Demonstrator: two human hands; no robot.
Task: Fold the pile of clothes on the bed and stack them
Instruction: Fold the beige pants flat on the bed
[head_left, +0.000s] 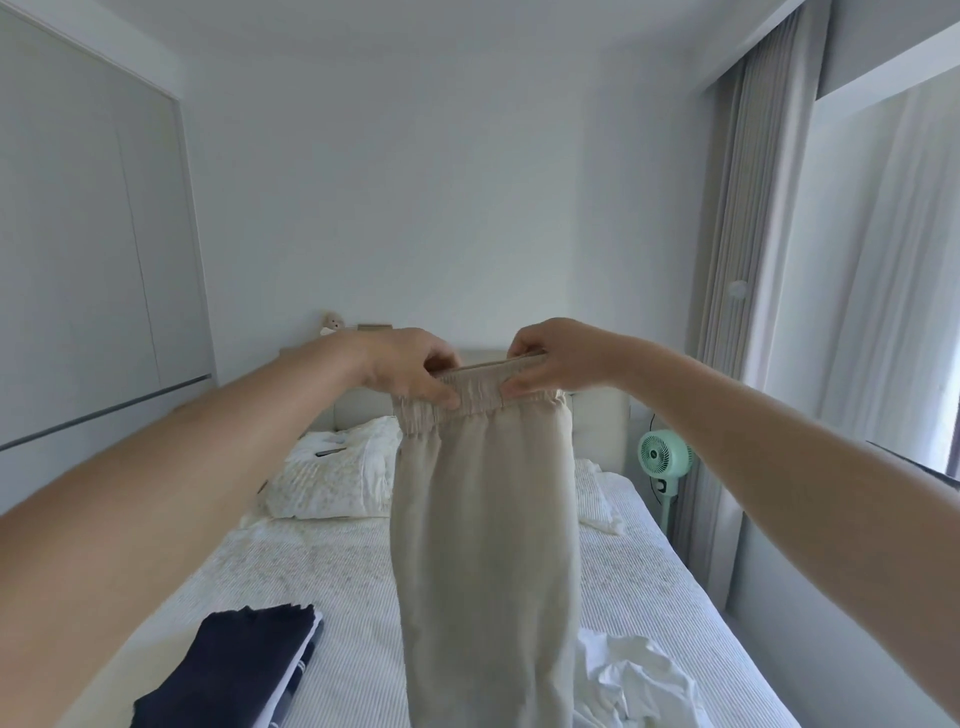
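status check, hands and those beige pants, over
Left hand and right hand both pinch the waistband. Beige pants hang over the bed. Crumpled white garment lies under the hem.

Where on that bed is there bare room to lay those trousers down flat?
The striped bedspread lies bare between the pillow and the dark folded stack, and on the right between the far pillow and the crumpled white garment. The near edge is crowded. Both hands hold the beige trousers.

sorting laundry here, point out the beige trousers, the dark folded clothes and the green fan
beige trousers (483, 545), head view, middle of the hanging legs
dark folded clothes (234, 670), head view, top navy layer
green fan (664, 457), head view, round grille
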